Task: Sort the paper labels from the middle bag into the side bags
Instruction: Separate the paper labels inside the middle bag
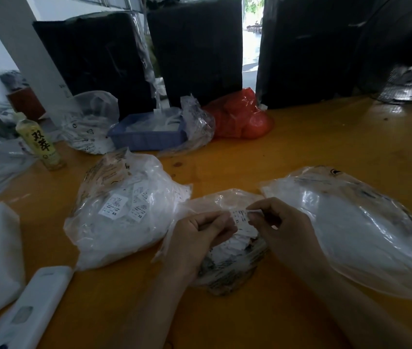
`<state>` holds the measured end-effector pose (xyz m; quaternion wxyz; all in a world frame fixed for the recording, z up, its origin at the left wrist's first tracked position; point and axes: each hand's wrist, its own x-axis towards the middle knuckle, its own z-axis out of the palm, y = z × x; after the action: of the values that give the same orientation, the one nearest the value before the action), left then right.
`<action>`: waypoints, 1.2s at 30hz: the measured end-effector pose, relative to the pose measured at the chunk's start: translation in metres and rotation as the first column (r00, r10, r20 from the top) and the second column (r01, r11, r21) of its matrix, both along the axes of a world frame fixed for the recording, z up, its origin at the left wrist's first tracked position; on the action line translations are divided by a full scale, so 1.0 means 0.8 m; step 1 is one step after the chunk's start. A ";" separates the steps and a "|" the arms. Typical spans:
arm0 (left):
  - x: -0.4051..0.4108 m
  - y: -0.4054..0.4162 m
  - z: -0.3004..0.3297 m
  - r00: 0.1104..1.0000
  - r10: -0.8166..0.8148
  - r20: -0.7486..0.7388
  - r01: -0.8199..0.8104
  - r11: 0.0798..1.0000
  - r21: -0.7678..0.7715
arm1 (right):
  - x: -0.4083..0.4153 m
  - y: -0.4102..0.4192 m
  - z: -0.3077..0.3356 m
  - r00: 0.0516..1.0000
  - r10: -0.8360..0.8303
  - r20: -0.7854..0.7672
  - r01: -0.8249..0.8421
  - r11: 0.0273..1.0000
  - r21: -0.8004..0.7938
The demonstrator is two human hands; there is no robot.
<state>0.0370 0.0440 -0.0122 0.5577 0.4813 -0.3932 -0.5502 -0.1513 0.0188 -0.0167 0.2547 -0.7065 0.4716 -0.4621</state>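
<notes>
Label (240, 217) marked XL is pinched between both hands just above the open middle bag (227, 263), its long axis running roughly left to right. The left hand (199, 238) holds its left end with curled fingers, and the right hand (275, 222) pinches its right end. The left bag (124, 217), showing XS labels, lies beside the left hand; the right bag (351, 222) lies just beside the right hand, so I judge the right hand should carry it.

1. The left hand (194, 238) and right hand (283, 230) cover much of the middle bag (227, 270).
2. Small print on the label (240, 215) is illegible.
3. The white device (28, 308) at near left is blurred and cut off.
4. The right bag (366, 227) has hazy contents.
</notes>
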 end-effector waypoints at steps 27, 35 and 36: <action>0.007 0.005 -0.003 0.850 0.178 0.496 -0.056 0.966 -0.251 | 0.001 0.001 0.000 0.996 -0.005 0.093 -0.001 0.998 0.060; 0.098 -0.004 0.041 0.111 0.886 0.450 -0.260 0.463 -0.848 | -0.015 -0.004 0.005 0.985 -0.112 -0.134 0.099 0.990 -0.099; 0.111 -0.004 0.042 0.079 0.874 0.480 -0.340 0.476 -0.811 | -0.017 -0.005 0.005 0.978 -0.125 -0.168 0.106 0.988 -0.116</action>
<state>0.1261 0.0411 0.0215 0.5481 0.6438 -0.4875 0.2178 -0.1646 0.0149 -0.0125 0.1470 -0.7284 0.5070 -0.4367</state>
